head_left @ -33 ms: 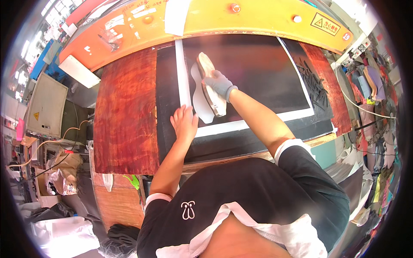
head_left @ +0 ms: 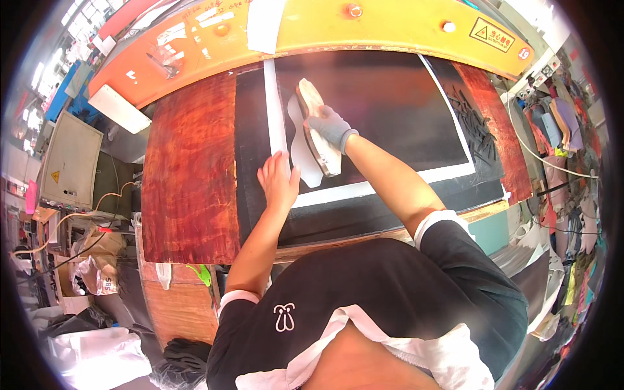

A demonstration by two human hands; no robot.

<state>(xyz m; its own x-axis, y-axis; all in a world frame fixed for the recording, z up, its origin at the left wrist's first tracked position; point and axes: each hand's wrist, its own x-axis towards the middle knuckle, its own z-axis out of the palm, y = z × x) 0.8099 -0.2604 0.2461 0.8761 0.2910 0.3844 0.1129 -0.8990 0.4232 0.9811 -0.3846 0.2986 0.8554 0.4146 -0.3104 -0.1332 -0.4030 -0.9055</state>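
Note:
My right hand [head_left: 331, 127], in a pale grey glove, is closed around a sole-shaped cutting die [head_left: 318, 133] with a light wooden body and a thin rim. It stands on a dark sheet [head_left: 396, 117]. Just left of the die shows a white sole-shaped area [head_left: 304, 166], partly covered by it; I cannot tell whether this is a gap in the sheet or a separate piece. My bare left hand [head_left: 279, 182] is open, fingers apart, at the white border [head_left: 275, 117] near the dark sheet's lower left corner.
An orange-yellow machine beam [head_left: 390, 29] with buttons spans the far side. Reddish-brown boards [head_left: 192, 175] flank the black work surface. Several dark strips [head_left: 471, 123] lie to the right. A metal cabinet [head_left: 71, 156] stands left, and hanging coloured pieces [head_left: 559, 130] fill the right side.
My left hand has shifted very slightly away from me along the white border. The right hand and the die have hardly moved.

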